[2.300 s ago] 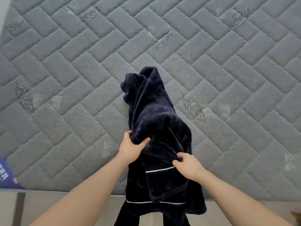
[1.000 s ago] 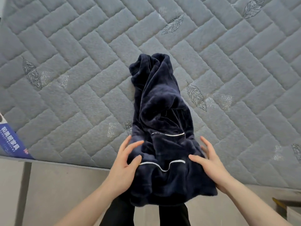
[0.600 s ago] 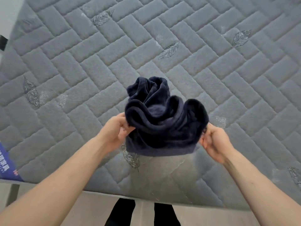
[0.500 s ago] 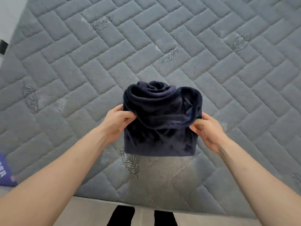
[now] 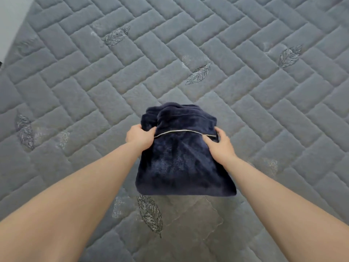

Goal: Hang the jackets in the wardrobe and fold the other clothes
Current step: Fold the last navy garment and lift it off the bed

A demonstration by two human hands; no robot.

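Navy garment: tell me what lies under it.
The navy garment lies folded on the grey quilted mattress, gripped by the left hand and right hand. Anything beneath is hidden.

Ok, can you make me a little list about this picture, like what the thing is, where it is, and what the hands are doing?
thing: dark blue fluffy garment with a thin white piping line
shape: folded into a compact bundle
where: lying on the grey quilted mattress with leaf patterns
left hand: grips the bundle's left edge
right hand: grips the right edge, fingers curled over the top
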